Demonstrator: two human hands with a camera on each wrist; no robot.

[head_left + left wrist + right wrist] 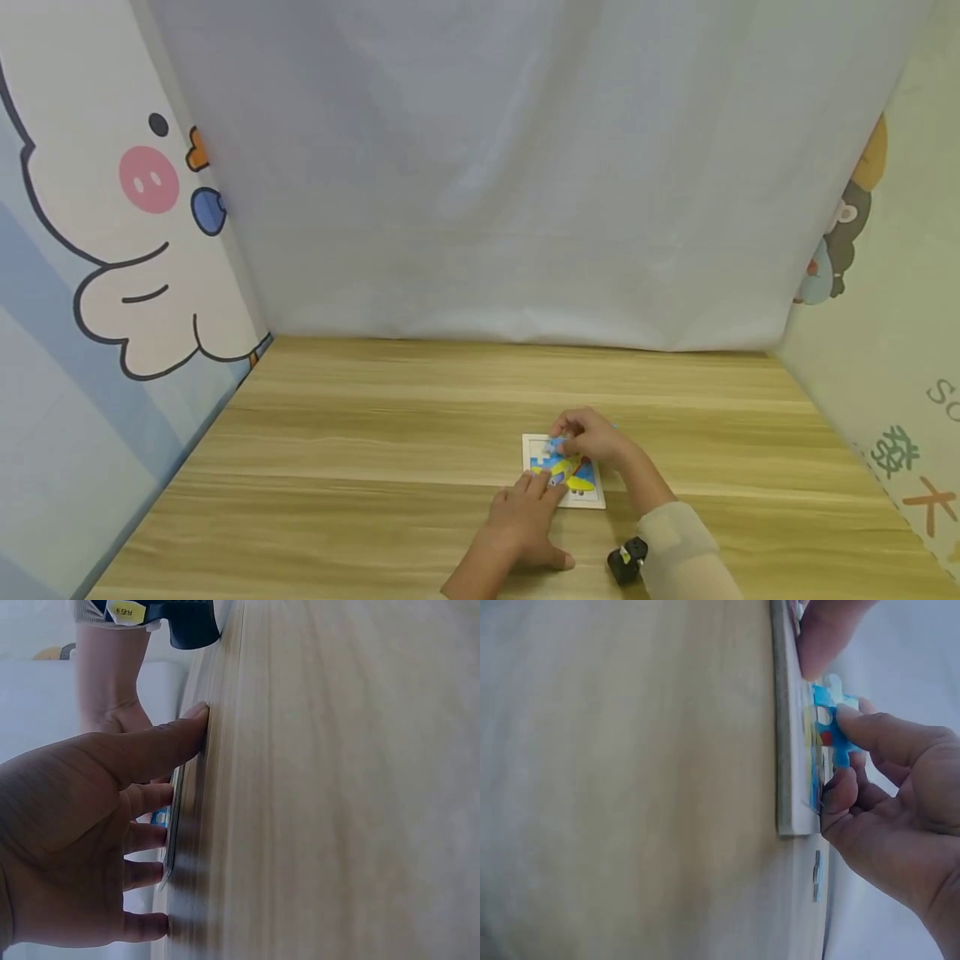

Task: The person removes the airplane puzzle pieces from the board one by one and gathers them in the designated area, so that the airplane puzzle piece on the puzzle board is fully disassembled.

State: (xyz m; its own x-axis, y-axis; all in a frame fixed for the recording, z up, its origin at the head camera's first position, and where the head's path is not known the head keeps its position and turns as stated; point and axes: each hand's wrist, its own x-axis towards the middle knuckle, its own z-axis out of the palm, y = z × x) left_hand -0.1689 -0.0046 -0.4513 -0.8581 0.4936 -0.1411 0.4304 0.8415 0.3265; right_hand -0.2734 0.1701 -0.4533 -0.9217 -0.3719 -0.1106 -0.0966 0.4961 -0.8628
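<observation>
A small jigsaw puzzle in a white frame lies on the wooden table, showing a yellow and blue picture. Its upper left part has a pale gap without pieces. My left hand rests with spread, straight fingers on the near left edge of the puzzle, the thumb touching the table. Between thumb and fingers, my right hand pinches a blue puzzle piece with a red patch, tilted up just over the puzzle. In the left wrist view, the left hand hides most of the puzzle.
Another loose puzzle piece lies on the table beyond the frame's edge, by the right hand. A black camera is strapped to the right wrist. A grey-white curtain hangs behind the table, with printed walls on both sides.
</observation>
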